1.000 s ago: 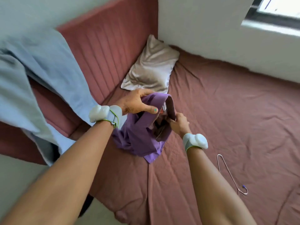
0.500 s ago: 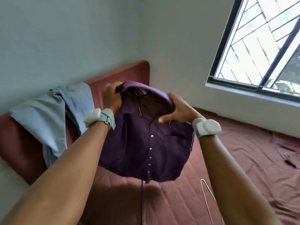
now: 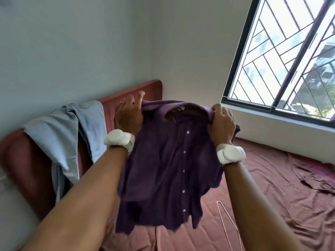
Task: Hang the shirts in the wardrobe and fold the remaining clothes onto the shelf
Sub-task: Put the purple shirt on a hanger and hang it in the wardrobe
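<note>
Two hands had the purple shirt (image 3: 170, 160) up in the air, lifted well clear of the bed (image 3: 282, 192) where a second ago it lay bunched near the headboard end. Going left to right: a pale blue garment (image 3: 68, 134) hung draped over the headboard (image 3: 27, 160) at the bed's left edge, untouched. Next, the left hand (image 3: 129, 115) held the shirt's left shoulder, though its grip looked loose, with fingers lifted and blurred, so I could not tell how firmly it held. At centre the shirt hung open-collared and button-front toward the camera, its hem dangling above the mattress. Then the right hand (image 3: 222, 123), its grip clamped on the right shoulder, fingers curled round the cloth.

The change since half a second ago: the hands had spread wider and the shirt had opened out flatter. That read as shaking it out ready for hanging, so the task looked barely begun.

Below the right forearm, a wire hanger (image 3: 229, 221) lay on the bed near its front edge, within easy reach by my judgement. Toward the right edge the sheet ran wrinkled under the window (image 3: 282, 57), with open room above the mattress to swing the shirt.
</note>
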### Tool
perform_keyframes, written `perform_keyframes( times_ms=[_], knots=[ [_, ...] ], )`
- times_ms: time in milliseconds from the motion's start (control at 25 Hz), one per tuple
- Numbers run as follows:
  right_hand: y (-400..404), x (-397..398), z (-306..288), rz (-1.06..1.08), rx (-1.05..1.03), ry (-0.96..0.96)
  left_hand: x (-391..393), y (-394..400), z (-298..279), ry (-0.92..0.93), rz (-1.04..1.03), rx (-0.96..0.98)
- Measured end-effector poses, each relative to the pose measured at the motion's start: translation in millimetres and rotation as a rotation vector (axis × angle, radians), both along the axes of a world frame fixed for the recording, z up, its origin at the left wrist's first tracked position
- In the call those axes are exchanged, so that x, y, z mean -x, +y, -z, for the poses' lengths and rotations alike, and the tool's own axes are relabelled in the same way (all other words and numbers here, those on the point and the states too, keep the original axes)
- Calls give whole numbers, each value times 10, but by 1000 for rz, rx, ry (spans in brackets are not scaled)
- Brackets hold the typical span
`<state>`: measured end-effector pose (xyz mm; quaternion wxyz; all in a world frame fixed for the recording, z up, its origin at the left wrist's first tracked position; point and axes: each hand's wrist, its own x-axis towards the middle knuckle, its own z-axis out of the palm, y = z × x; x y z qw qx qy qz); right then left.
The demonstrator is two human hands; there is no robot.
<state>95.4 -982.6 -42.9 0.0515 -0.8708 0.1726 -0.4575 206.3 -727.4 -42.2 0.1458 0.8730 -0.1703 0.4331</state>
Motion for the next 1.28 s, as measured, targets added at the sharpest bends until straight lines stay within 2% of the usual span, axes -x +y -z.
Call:
perform_keyframes(
  times_ms=[40,80,120,200,240,280,360,440,520,560,600,640,680,720,760,840,1000,1040,1120,1160,1200,1280],
  knots=[
    [51,48,164,-8,12,-77,48,-40,69,-40,-22,24],
    [105,123,410,-39,11,31,121,-75,251,32,25,-71],
    [143,225,707,-125,-2,327,238,-95,522,245,126,-288],
    [169,517,1186,-202,-148,1072,537,23,1052,849,233,-788],
    [114,622,1261,-159,-230,1197,578,94,1126,955,183,-800],
    [34,637,1226,-91,-270,1130,518,108,1083,875,118,-681],
    [-50,536,941,27,-263,827,298,4,827,724,17,-398],
    [-5,414,514,67,-279,457,156,-178,436,598,76,-80],
    [53,388,355,-15,-259,30,170,-257,310,284,209,221],
    [60,422,434,-51,-191,-12,195,-240,387,205,261,238],
    [63,463,588,-83,-127,149,247,-222,554,284,298,144],
    [85,547,830,-118,-115,478,335,-174,794,514,304,-34],
    [61,633,1064,-150,-168,842,391,-106,1040,800,240,-331],
    [19,717,1237,-131,-265,1043,419,-40,1226,978,134,-554],
    [-44,733,1299,-101,-347,1020,376,-21,1265,960,35,-562],
    [-125,620,1159,-95,-484,765,276,-69,1167,797,-48,-345],
    [-3,313,606,-249,-663,397,231,-321,784,598,-101,98],
    [40,251,482,-284,-707,311,263,-390,730,533,-44,230],
    [100,147,347,-333,-754,207,388,-506,748,515,278,440],
    [130,108,311,-359,-759,178,462,-580,818,583,450,443],
    [162,82,279,-387,-765,162,524,-657,916,655,532,398],
    [191,50,234,-445,-777,154,547,-764,1103,781,470,273]
  ],
)
